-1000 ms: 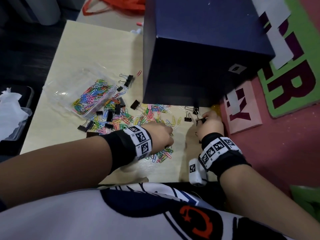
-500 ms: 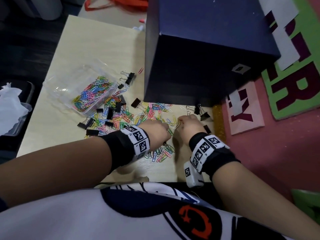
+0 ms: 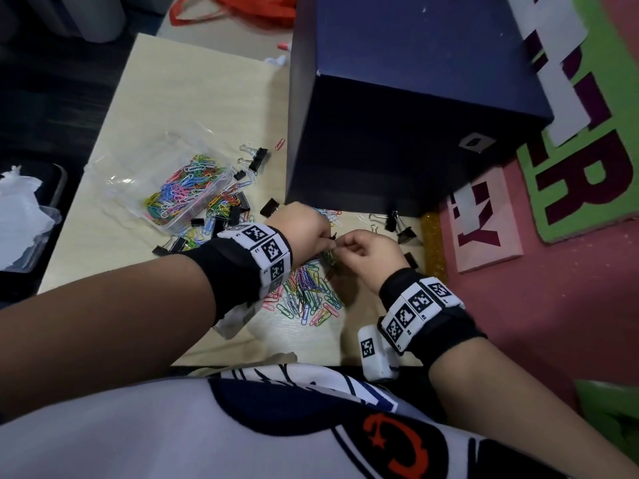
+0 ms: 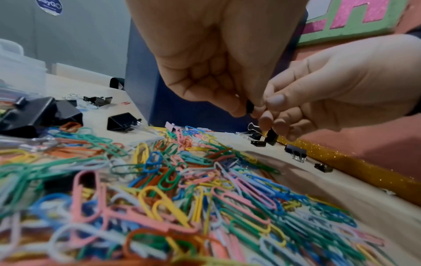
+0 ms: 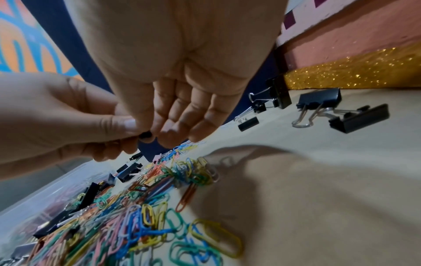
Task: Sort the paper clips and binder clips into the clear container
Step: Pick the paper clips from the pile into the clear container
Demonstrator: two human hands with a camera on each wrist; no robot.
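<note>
Left hand: my left hand (image 3: 304,229) is at frame centre in the head view, fingers curled, thumb and forefinger pinching a small black clip (image 4: 250,106).
Right hand: my right hand (image 3: 370,252) meets it fingertip to fingertip; thumb and forefinger pinch at the same black clip, the other fingers (image 5: 182,118) hang loosely curled. Whether it truly grips the clip, I cannot tell.
Paper clips: a loose coloured heap of paper clips (image 3: 304,295) lies on the table (image 3: 193,98) just below and under my hands, spreading left toward the container.
Binder clips: black binder clips (image 3: 397,226) lie right of my hands by the gold strip (image 3: 432,243); more sit left of centre, mixed into the coloured heap.
Container: the clear container (image 3: 173,188) sits left of centre, beyond my left wrist, tilted, with coloured paper clips inside and some spilling at its near edge.
Box: a dark blue box (image 3: 397,115) fills the upper centre, right behind my hands.
Far: red fabric (image 3: 249,8) at the top edge.
</note>
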